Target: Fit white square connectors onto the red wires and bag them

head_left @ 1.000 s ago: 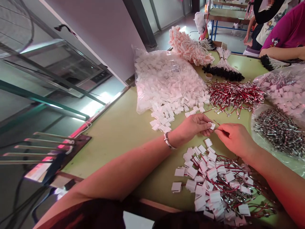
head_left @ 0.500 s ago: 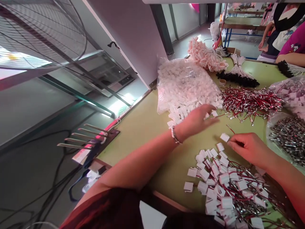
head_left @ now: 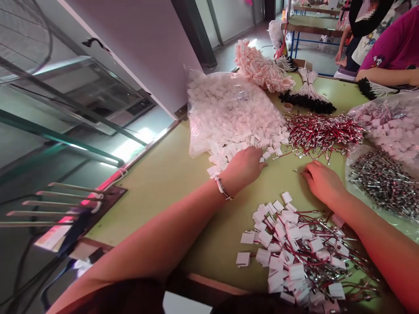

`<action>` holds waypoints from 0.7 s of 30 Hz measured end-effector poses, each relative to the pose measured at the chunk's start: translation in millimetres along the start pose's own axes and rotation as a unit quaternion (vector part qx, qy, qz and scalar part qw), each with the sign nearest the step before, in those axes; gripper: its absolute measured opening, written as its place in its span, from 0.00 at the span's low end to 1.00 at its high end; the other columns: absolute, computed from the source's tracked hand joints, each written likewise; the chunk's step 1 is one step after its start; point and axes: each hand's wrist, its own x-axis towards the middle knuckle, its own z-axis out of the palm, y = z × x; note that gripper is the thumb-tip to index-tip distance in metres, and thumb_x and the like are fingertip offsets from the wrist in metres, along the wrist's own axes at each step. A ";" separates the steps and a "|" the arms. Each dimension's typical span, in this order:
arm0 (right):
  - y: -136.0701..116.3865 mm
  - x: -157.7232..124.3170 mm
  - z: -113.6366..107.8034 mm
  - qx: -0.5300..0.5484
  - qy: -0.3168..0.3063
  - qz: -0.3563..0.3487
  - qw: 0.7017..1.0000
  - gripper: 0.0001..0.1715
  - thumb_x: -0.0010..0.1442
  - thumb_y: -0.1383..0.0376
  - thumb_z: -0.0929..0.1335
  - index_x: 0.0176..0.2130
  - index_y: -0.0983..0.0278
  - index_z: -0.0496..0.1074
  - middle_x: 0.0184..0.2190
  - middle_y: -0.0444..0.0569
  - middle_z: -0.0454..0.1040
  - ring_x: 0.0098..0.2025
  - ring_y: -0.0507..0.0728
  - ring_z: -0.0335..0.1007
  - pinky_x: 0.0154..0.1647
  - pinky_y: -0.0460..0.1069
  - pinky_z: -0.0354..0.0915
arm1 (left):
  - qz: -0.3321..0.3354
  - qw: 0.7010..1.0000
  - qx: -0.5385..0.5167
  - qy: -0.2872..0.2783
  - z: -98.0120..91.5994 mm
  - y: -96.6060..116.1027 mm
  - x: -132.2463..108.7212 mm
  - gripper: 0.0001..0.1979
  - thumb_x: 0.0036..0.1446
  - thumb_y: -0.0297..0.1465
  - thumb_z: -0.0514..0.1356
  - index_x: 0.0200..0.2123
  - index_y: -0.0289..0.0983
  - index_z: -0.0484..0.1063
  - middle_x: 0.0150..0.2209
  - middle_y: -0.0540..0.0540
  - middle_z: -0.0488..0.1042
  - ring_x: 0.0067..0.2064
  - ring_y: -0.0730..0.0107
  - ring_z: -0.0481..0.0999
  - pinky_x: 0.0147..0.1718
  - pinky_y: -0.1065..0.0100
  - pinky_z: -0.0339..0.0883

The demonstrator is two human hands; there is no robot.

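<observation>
My left hand (head_left: 246, 169), with a bracelet at its wrist, is at the loose white connector housings (head_left: 225, 155) spilling from a clear bag. Its fingers curl down, and a white housing shows between thumb and fingertips. Close to the heap of red wires (head_left: 324, 133) with metal terminals is my right hand (head_left: 322, 182). It pinches a short wire (head_left: 297, 171) whose metal end sticks out to the left; the rest is hidden in the fingers. In front of me lies a pile of white housings fitted with red wires (head_left: 294, 244).
A large clear bag of white housings (head_left: 235, 104) stands behind my left hand. To the right are a bag of small metal parts (head_left: 382, 183) and another bag of housings (head_left: 393, 131). Wire bundles (head_left: 307, 93) and a tape roll (head_left: 287, 107) lie farther back. A co-worker's arm (head_left: 386, 76) rests across the table.
The view has swung right. My right hand has moved from a housing near the pile toward the red wires and now pinches a wire. My left hand's spread fingers have closed down at the loose housings.
</observation>
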 end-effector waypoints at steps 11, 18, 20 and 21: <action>-1.8 -10.1 -15.5 0.256 -0.010 0.039 0.966 0.07 0.59 0.62 0.63 0.30 0.61 0.67 0.23 0.43 0.73 0.23 0.52 0.64 0.25 0.48 0.55 | 0.043 0.912 -0.405 0.057 21.7 16.2 -2.7 0.16 0.58 0.28 0.57 0.50 0.36 0.73 0.42 0.42 0.78 0.38 0.67 0.77 0.38 0.66 0.72; -14.8 -19.1 -22.3 0.243 0.063 -0.019 0.968 0.11 0.60 0.60 0.65 0.30 0.61 0.72 0.22 0.42 0.72 0.23 0.50 0.62 0.26 0.48 0.55 | 0.050 0.740 -0.667 -0.074 24.5 26.4 -11.0 0.20 0.55 0.29 0.62 0.52 0.37 0.73 0.47 0.42 0.78 0.42 0.70 0.77 0.43 0.66 0.71; -15.6 -20.3 -22.2 0.249 0.057 -0.035 0.966 0.11 0.60 0.61 0.65 0.29 0.61 0.72 0.21 0.41 0.70 0.22 0.49 0.60 0.26 0.48 0.54 | 0.053 0.719 -0.688 -0.082 25.0 26.8 -11.7 0.22 0.56 0.28 0.61 0.55 0.39 0.71 0.48 0.43 0.78 0.42 0.71 0.76 0.42 0.68 0.70; -15.6 -20.7 -22.0 0.252 0.051 -0.043 0.966 0.11 0.61 0.61 0.65 0.29 0.61 0.72 0.20 0.40 0.69 0.22 0.49 0.59 0.25 0.48 0.54 | 0.054 0.713 -0.694 -0.088 24.9 26.8 -11.9 0.23 0.57 0.28 0.60 0.56 0.40 0.69 0.49 0.43 0.78 0.42 0.72 0.76 0.42 0.68 0.70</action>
